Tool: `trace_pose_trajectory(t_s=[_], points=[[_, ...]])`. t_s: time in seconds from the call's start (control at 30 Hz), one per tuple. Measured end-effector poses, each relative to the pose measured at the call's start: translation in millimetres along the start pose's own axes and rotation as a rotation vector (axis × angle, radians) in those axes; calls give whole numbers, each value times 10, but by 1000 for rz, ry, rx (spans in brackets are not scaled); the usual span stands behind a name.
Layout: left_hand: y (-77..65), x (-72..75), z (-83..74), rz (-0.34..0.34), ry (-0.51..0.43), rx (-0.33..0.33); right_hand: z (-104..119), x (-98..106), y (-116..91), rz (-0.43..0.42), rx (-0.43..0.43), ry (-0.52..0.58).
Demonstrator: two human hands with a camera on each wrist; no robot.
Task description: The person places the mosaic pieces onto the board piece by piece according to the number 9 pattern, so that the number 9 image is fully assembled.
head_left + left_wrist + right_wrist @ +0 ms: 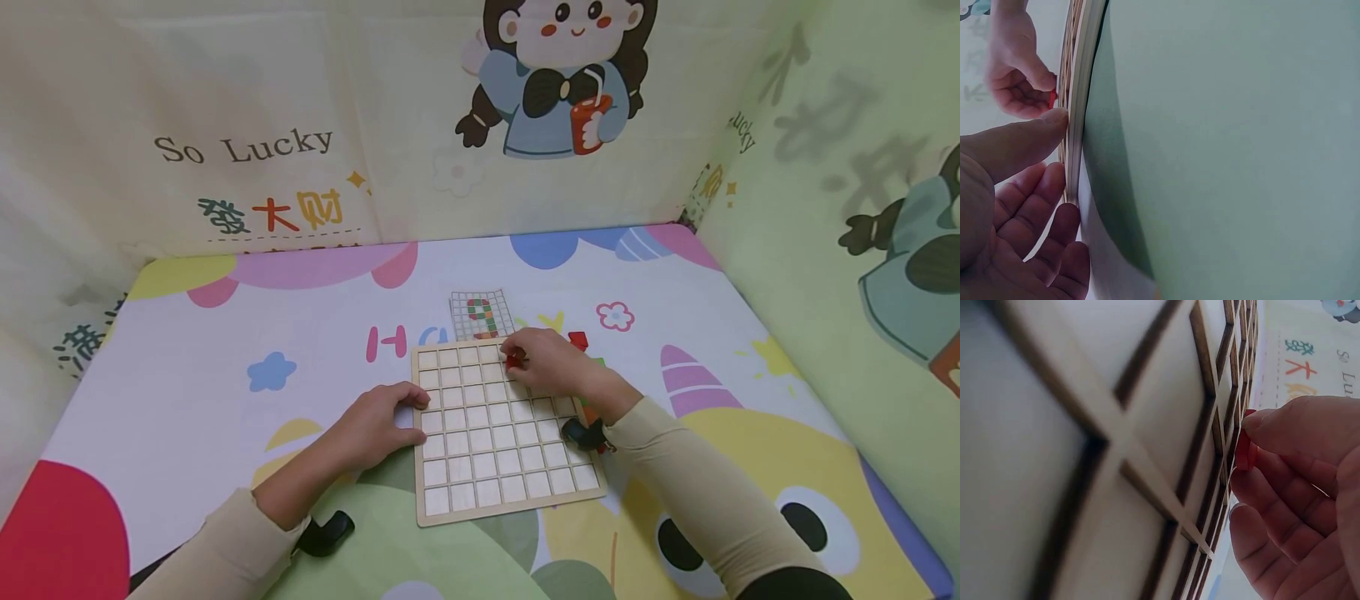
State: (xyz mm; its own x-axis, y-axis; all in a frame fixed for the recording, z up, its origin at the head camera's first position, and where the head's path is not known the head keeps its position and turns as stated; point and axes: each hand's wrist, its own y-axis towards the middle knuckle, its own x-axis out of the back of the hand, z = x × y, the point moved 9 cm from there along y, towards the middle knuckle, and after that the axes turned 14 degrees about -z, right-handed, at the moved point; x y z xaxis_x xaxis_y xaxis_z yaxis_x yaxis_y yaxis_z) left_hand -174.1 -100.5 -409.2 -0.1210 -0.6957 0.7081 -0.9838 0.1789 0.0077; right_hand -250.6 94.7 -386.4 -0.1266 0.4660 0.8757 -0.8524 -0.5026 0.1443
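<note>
A wooden grid board (510, 508) with square cells lies on the table. At its left edge, my left hand (377, 425) touches the frame with thumb and fingertips spread apart; in the left wrist view the thumb (1035, 140) meets the rim. Over the board's far right part, my right hand (551, 360) pinches a small red block (1246, 450) between thumb and fingers. The block's lower end is close to the grid; whether it touches a cell I cannot tell. Just behind the board lies a pattern card (482, 315) with a green, orange and red figure on a grid.
Beside the board's right edge lie loose pieces, among them a red block (577, 340) and a green one (600, 361), partly hidden by my right arm. A patterned cloth (187, 433) covers the table. Printed curtains (262, 83) stand behind and at the sides.
</note>
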Motion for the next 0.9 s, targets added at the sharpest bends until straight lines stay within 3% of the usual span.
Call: trace_pose_trajectory(t_s=[0.9], points=[[-9, 0, -13, 6, 0, 13, -6, -56, -3, 37, -3, -27]])
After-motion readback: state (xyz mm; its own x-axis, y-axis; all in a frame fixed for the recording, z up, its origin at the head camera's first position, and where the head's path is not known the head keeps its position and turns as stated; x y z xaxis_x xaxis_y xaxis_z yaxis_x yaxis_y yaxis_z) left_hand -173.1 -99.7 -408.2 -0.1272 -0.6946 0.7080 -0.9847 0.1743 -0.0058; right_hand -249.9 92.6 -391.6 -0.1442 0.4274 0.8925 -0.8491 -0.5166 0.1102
